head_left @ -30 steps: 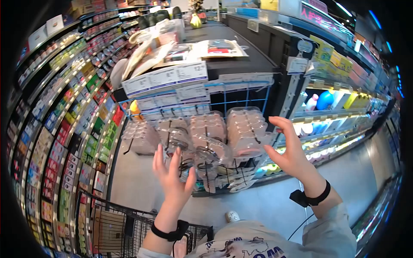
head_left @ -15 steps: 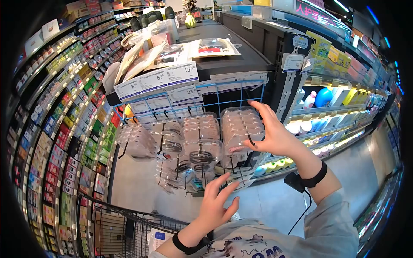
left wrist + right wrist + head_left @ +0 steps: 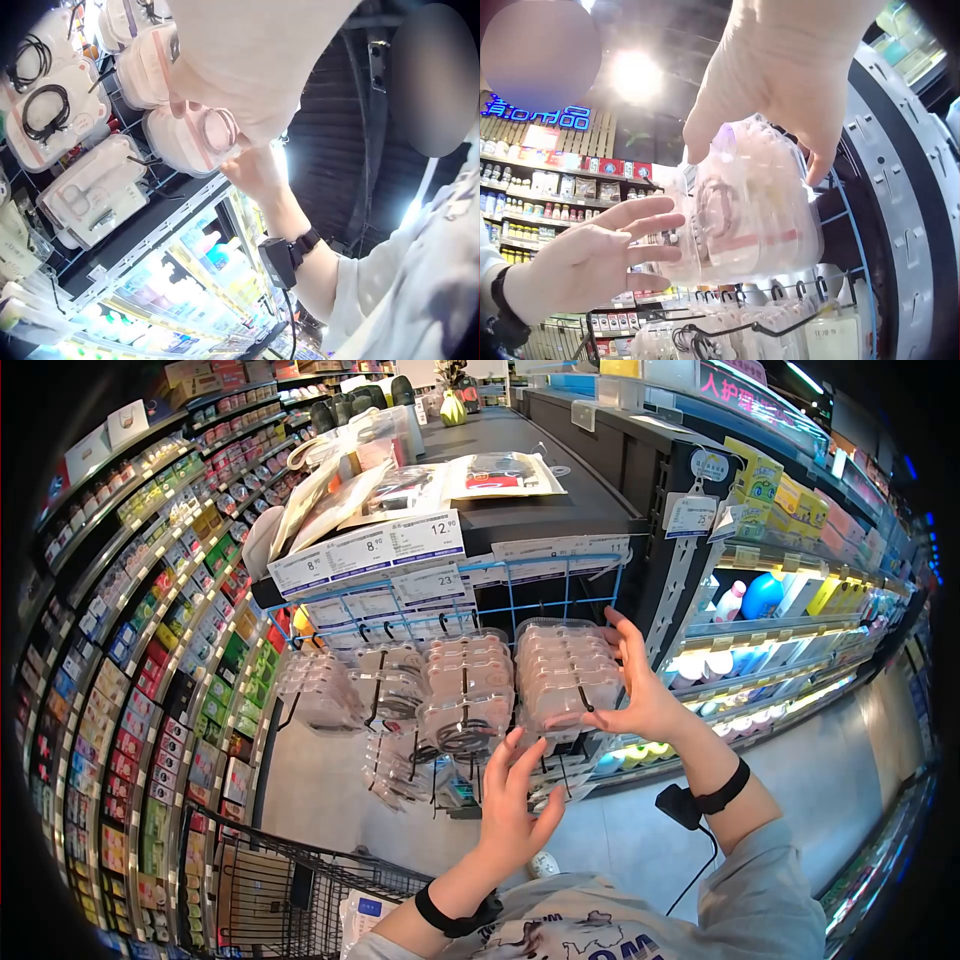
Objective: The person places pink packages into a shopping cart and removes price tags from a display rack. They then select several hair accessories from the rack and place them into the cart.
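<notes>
A row of clear plastic packs (image 3: 565,670) hangs on the rightmost black hook of a blue wire rack (image 3: 480,565). Loops like hair ties show inside the front pack (image 3: 718,210). My right hand (image 3: 650,705) grips this row from its right side, thumb at the front pack and fingers at the back. Just below and to the left, my left hand (image 3: 512,825) reaches up with spread, nearly straight fingers, holding nothing. Its fingertips come close to the front pack in the right wrist view. More packs with black elastic bands (image 3: 465,730) hang to the left.
Price labels (image 3: 370,555) line the rack's top, with flat packages (image 3: 500,475) on the dark counter above. Lit shelves of bottles (image 3: 735,600) stand on the right and stocked shelves (image 3: 160,690) on the left. A black wire shopping cart (image 3: 310,880) is at lower left.
My right hand has moved left from beside the packs onto the rightmost row. My left hand has dropped from the left-hand packs and shifted right, then risen slightly toward the same row.
</notes>
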Action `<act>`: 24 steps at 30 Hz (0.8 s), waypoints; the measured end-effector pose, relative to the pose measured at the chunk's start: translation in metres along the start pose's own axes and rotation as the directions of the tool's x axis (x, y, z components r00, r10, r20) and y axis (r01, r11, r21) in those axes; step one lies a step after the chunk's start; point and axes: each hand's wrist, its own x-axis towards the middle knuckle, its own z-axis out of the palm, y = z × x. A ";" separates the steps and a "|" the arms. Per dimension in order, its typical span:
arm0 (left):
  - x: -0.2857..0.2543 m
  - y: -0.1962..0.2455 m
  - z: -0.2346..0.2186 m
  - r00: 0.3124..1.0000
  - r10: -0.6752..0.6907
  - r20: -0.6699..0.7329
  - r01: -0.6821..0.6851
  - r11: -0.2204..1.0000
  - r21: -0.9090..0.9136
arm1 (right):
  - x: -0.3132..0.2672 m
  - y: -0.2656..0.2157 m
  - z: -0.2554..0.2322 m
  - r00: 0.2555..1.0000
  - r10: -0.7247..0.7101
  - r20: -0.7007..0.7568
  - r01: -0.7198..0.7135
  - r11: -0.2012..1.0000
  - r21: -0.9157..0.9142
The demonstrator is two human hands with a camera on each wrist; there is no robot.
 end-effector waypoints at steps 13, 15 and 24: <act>-0.016 0.000 -0.003 1.000 -0.014 -0.001 0.014 1.000 -0.004 | 0.005 0.014 0.009 0.995 -0.082 0.055 0.063 0.956 0.286; -0.016 0.000 -0.006 1.000 -0.007 0.000 0.007 0.998 0.056 | 0.006 0.010 0.009 0.993 -0.086 0.081 0.056 0.945 0.321; -0.019 0.000 -0.009 1.000 -0.028 -0.002 0.028 0.998 0.051 | 0.010 0.008 0.018 0.997 -0.064 0.031 0.047 0.925 0.377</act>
